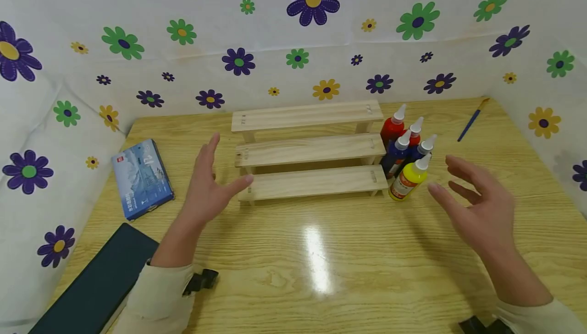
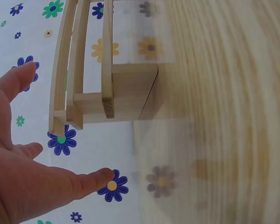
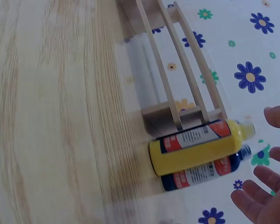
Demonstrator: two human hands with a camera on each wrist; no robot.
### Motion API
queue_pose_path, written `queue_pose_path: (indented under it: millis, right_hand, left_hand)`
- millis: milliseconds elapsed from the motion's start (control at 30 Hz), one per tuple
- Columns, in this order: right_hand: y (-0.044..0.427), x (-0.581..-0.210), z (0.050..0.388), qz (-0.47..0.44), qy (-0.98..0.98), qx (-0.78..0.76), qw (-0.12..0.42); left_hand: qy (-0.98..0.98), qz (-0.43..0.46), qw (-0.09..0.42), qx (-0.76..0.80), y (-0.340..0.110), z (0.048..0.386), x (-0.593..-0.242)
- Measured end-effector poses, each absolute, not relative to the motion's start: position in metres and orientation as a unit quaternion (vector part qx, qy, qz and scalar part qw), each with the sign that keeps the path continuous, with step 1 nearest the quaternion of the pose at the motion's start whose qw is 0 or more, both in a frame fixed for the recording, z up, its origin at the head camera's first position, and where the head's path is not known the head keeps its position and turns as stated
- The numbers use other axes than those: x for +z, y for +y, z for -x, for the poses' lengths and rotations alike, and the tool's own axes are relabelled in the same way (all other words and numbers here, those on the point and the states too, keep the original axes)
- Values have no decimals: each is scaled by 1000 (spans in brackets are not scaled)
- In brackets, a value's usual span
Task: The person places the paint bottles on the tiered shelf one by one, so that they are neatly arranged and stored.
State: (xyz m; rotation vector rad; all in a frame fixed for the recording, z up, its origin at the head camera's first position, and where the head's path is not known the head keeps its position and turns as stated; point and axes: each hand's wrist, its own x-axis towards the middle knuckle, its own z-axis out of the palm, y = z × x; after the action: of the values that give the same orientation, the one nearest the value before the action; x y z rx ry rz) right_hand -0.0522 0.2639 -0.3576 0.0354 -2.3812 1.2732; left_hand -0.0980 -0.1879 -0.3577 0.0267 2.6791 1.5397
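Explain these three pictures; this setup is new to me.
No machine here, just a person's left hand and right hand, both bare and empty. The widest picture comes from a camera on the head, looking down; the others, from one on each wrist. On the wooden table stands a three-tier wooden rack, with red, blue and yellow bottles at its right end. A paintbrush lies farther right; a blue box and a dark flat object lie left.

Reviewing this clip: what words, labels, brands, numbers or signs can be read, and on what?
"21", probably: on the blue box.
Red logo and lower lettering on that box: too small to read.
Label on the yellow bottle: too blurred to read.
Label on the dark blue bottle beside it: likewise.
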Motion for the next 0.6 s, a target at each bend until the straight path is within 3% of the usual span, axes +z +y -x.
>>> queue_pose_path:
  millis: [267,600]
  right_hand:
    - [250,-363,60,42,-840,516,163]
    - [241,-373,65,74,-854,490,158]
  left_hand:
    - [800,18,65,596,-183,102,-366]
    - [770,-5,70,634,-180,108,-378]
